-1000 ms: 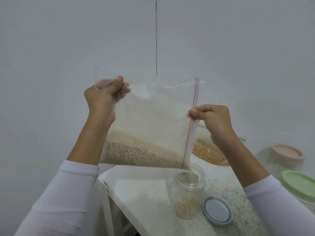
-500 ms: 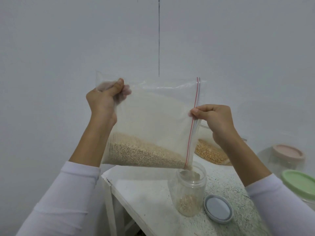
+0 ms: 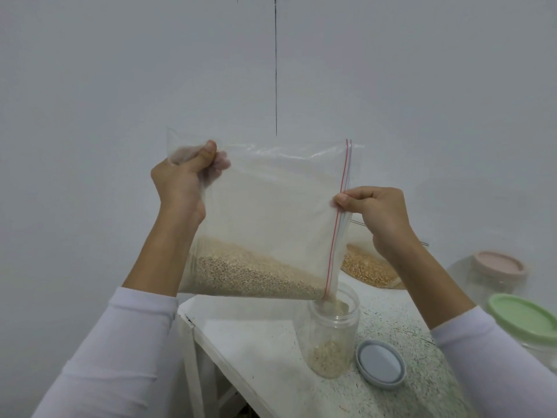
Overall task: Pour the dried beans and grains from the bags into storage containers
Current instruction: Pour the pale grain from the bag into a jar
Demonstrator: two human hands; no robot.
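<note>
I hold a clear zip bag (image 3: 271,212) of pale grain tipped on its side above the table. My left hand (image 3: 180,182) grips its upper left corner. My right hand (image 3: 373,212) pinches the bag at its red zip strip. The grain lies along the bag's lower edge and runs out of the lower right corner into a clear plastic jar (image 3: 331,330). A shallow layer of grain sits at the jar's bottom.
The jar's grey lid (image 3: 381,364) lies on the white table (image 3: 241,336) beside it. A second bag of yellow grain (image 3: 366,268) rests behind. Containers with a pink lid (image 3: 498,263) and a green lid (image 3: 524,318) stand at the right. The table's left edge is close to the jar.
The bag stays tilted over the jar while grain keeps falling in. Both hands hold much the same pose; the view has shifted slightly.
</note>
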